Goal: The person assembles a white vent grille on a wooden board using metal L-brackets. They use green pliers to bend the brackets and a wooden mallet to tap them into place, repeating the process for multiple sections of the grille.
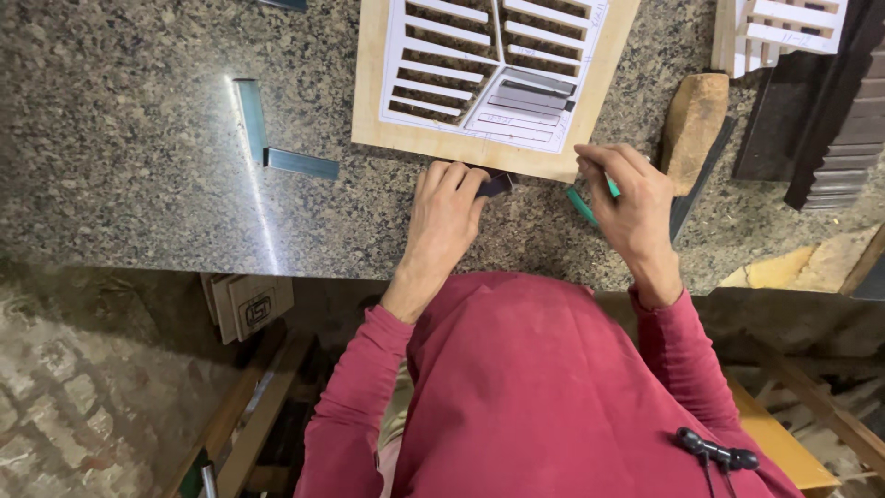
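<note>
Pinching a small dark strip (493, 185) at the near edge of the slotted wooden panel (387, 92), left hand (442, 217) fingers pressed together; right hand (631, 203) grips a green pencil (581, 205); best steady the strip flat on the granite counter (120, 138)

A white paper template (489, 69) with printed lines is lying glued on the pale plywood panel (378, 92) at the far edge of the tabletop (138, 138), its slots cut through. A second white sheet (793, 23) is sitting at the top right corner. Below the tabletop, flat brown cardboard pieces (249, 304) bearing a dark printed mark are leaning.
</note>
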